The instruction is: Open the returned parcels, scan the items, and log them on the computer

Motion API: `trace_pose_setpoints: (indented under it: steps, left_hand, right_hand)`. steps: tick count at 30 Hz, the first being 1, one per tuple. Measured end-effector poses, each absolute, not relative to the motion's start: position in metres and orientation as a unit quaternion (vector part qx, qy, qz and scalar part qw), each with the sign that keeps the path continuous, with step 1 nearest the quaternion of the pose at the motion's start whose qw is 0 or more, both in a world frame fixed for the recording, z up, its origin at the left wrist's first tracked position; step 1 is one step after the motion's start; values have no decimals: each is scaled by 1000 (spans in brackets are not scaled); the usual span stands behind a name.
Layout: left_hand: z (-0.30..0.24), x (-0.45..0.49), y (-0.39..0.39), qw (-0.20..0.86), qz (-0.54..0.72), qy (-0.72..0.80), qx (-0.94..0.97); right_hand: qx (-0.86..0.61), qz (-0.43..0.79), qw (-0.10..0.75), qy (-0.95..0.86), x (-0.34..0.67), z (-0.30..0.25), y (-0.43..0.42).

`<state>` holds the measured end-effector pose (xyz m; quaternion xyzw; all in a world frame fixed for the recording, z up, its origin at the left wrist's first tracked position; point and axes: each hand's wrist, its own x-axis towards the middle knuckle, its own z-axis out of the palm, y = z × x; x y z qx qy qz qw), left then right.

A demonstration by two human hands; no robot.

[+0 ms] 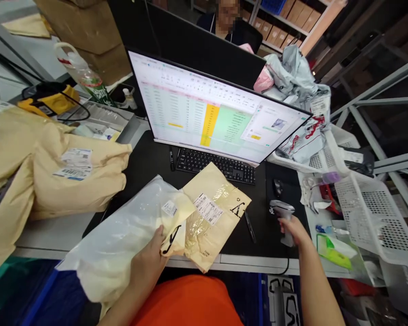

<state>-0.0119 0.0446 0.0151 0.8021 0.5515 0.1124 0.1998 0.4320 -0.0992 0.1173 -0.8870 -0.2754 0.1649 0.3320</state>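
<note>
My left hand (151, 251) grips the folded edge of a pale plastic mailer bag (122, 226), thumb on top; a small white label shows near the bag's upper right. Beside it, a yellow mailer bag (200, 240) with a white shipping label (208, 208) lies on the desk, partly overlapped by the first bag's folded end. My right hand (292, 228) is wrapped round the handle of a grey barcode scanner (281, 208), held over the dark mat at the right. A black pen (250, 227) lies between the yellow bag and the scanner.
A monitor (204, 113) with a spreadsheet stands behind a black keyboard (217, 165) and mouse (277, 186). Filled yellow mailers (78, 181) crowd the left. White baskets (377, 217) and grey plastic bags (302, 99) line the right. Another person (221, 27) sits beyond the monitor.
</note>
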Motion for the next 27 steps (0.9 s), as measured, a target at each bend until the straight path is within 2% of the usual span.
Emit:
trace_pose_setpoints:
  steps: [4,6,10,12,19,27]
  left_hand:
    - [7,-13,42,205,149,530,809]
    - [5,-15,41,204,169,520,812]
    - [4,-20,40,199,193,524,805]
    - [6,-21,39,206,200,535,794]
    - [7,-24,37,230,225,565,760]
    - [-3,-24,35,245,260,580,732]
  right_hand:
    - [-827,391,303,-269,374,124,-60]
    - [-786,450,270,-328,336,130,-36]
    - [-777,432,154,-430,290,136,-2]
    - [-783,430,125,-432,284,134,3]
    - [-774,448,104,-436,279,131,2]
    - [-786,449,139,-402,292,141,-19]
